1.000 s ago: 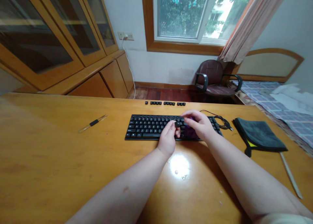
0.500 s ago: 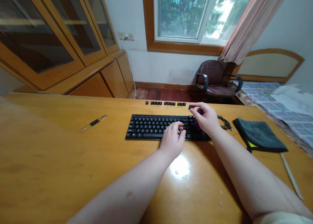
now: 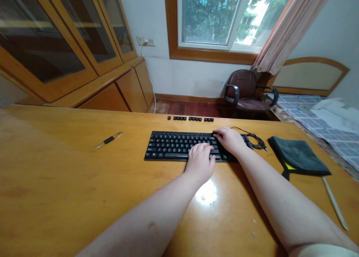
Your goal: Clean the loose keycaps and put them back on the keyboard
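Note:
A black keyboard [image 3: 174, 146] lies flat on the wooden desk [image 3: 56, 167]. My left hand [image 3: 200, 162] rests on its near edge right of the middle, with its bent fingers lying loosely on the keys and nothing in them. My right hand [image 3: 230, 140] presses down on the keyboard's far right part, fingers closed together, tips at the top key row. Whatever it holds is hidden under the palm. A row of loose black keycaps [image 3: 190, 119] lies on the desk just beyond the keyboard.
The keyboard's cable [image 3: 254, 139] coils to the right. A folded dark cloth [image 3: 298, 156] and a thin pale stick [image 3: 335, 202] lie further right. A clear pen-like tool [image 3: 106, 141] lies at the left. A chair [image 3: 246, 90] stands behind the desk.
My right hand reached out to the keycap row with a black keycap and a purple tool, then came back down onto the keyboard. My left hand let go of the keycap and settled on the keys.

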`<state>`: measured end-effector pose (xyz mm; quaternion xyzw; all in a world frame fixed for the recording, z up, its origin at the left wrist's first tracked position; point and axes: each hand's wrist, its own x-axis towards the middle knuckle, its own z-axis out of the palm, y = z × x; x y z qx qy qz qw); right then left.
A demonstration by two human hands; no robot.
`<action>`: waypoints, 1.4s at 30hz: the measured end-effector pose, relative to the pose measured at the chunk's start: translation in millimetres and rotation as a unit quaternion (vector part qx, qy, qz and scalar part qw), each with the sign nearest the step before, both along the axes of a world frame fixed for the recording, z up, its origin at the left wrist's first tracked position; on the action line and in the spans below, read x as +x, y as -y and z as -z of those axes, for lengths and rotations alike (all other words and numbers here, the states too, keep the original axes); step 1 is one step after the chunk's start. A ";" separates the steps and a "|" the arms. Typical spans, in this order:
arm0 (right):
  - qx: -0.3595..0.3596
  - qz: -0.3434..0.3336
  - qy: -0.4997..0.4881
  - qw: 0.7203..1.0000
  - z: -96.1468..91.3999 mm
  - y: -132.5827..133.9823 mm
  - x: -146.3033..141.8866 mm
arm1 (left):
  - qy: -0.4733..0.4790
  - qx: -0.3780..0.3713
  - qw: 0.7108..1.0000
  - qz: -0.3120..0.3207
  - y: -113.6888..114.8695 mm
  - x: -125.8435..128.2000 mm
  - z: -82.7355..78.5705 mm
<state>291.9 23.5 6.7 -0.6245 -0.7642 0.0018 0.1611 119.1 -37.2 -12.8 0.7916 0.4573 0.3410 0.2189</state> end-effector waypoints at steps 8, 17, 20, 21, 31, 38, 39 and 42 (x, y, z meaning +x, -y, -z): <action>0.009 0.019 -0.012 1.000 3.0 -0.3 -0.7 | -0.032 -0.005 0.999 -0.011 1.3 0.6 -2.2; -0.003 0.018 0.000 1.000 2.3 -0.5 0.9 | -0.037 -0.007 0.999 -0.013 1.2 0.5 -2.6; 0.006 0.011 0.003 1.000 2.8 -0.3 1.1 | -0.035 -0.005 0.999 -0.013 1.1 0.7 -2.9; 0.008 0.013 0.004 1.000 3.2 -0.4 1.2 | -0.033 -0.004 0.999 -0.013 1.0 0.7 -2.7; 0.015 0.024 0.009 1.000 3.8 0.2 2.2 | -0.029 -0.005 0.999 -0.016 1.1 0.9 -2.9; -0.005 0.001 0.016 1.000 0.7 0.8 2.7 | -0.029 -0.002 1.000 -0.012 1.1 0.7 -1.7; -0.001 -0.005 0.013 1.000 0.0 1.3 2.2 | -0.028 -0.002 1.000 -0.011 1.1 0.7 -1.2; 0.005 -0.010 0.008 1.000 -1.7 3.2 -0.7 | -0.031 -0.005 0.999 -0.013 1.0 1.0 -0.6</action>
